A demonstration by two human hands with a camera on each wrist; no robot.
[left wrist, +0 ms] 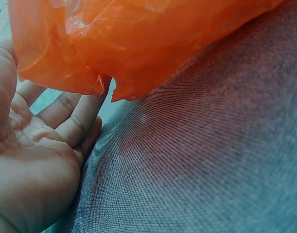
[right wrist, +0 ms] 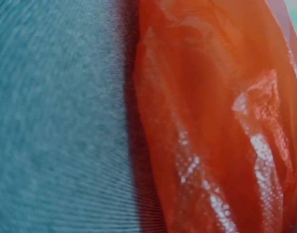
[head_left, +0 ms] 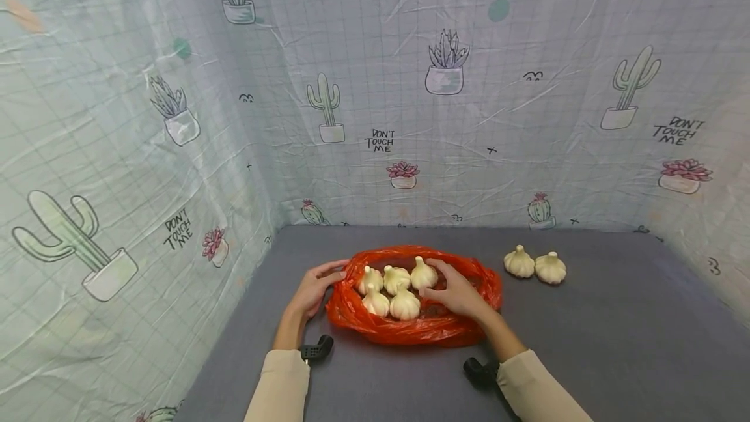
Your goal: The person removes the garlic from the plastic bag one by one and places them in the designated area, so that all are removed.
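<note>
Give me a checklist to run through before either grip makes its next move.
1. Red bag open at the top: ok.
2. Left grip at the bag's left edge: ok.
3. Left grip pinching the plastic: cannot tell.
4. Right grip around the bag's rightmost bulb: ok.
5. Hold on that bulb firm: cannot tell.
6. Two outside bulbs clear of the bag, on the table to its right: ok.

Left hand (head_left: 313,290) outstretched — right hand (head_left: 459,292) curled

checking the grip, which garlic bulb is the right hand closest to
The back-row bulb, rightmost in the red bag: the right hand curls round it, while four other bulbs sit farther left and two lie outside.
</note>
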